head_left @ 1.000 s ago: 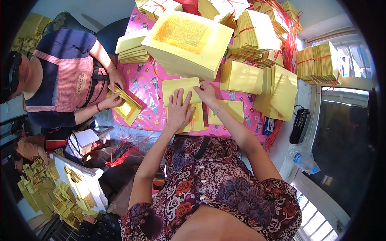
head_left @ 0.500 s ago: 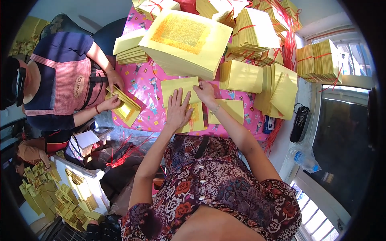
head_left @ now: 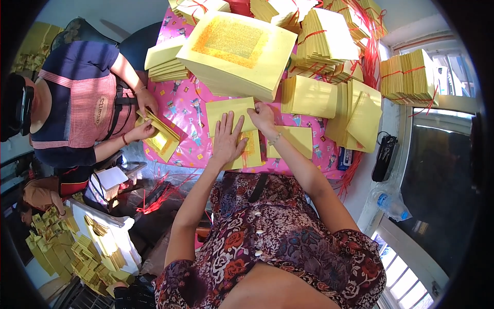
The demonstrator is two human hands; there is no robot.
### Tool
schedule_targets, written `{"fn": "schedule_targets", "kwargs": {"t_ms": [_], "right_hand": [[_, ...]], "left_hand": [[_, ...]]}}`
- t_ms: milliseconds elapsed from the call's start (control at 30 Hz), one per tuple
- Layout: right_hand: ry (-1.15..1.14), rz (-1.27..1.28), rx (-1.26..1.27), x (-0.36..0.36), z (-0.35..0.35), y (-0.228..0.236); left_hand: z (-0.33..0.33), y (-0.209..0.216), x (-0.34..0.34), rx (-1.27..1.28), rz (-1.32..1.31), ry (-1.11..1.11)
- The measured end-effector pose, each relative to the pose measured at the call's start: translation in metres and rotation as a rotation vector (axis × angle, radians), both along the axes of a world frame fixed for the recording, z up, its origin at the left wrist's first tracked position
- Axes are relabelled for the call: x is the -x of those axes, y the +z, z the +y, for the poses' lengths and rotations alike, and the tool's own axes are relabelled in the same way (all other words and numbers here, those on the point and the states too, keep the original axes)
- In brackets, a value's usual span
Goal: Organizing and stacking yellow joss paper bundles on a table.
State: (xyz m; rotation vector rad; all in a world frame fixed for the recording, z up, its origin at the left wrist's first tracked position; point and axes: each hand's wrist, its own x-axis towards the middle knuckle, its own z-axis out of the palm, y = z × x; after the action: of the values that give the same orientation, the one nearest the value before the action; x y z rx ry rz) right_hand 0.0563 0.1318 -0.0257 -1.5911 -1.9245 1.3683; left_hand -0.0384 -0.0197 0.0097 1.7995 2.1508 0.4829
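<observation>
On the pink table lies a yellow joss paper sheet, its far part plain and its near part showing an orange-gold print. My left hand rests flat across it, fingers spread. At the sheet's right edge, my right hand is closed, with fingertips pressed together on the paper. A plain folded yellow paper lies below my right wrist. Just beyond my hands rises a tall stack of yellow paper, with a gold print on top. More folded yellow papers stand to the right of my right hand.
Bundles tied with red string fill the table's far right, and another bundle sits by the window. At left, a co-worker's hands hold folded gold-printed papers. Loose red strings hang below the table. A plastic bottle stands at right.
</observation>
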Motion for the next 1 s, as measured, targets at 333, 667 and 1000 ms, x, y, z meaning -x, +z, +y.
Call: {"fn": "schedule_targets", "kwargs": {"t_ms": [333,667,1000], "right_hand": [[-0.013,-0.008,-0.027,0.002,0.002,0.004],[-0.006,0.017,-0.018,-0.004,-0.001,0.007],[0.504,-0.165,-0.545,-0.023,-0.053,0.047]], "left_hand": [[0.003,-0.005,0.003,0.009,0.004,-0.014],[0.002,-0.006,-0.002,0.023,0.019,-0.021],[0.003,-0.014,0.002,0.025,0.057,-0.025]]}}
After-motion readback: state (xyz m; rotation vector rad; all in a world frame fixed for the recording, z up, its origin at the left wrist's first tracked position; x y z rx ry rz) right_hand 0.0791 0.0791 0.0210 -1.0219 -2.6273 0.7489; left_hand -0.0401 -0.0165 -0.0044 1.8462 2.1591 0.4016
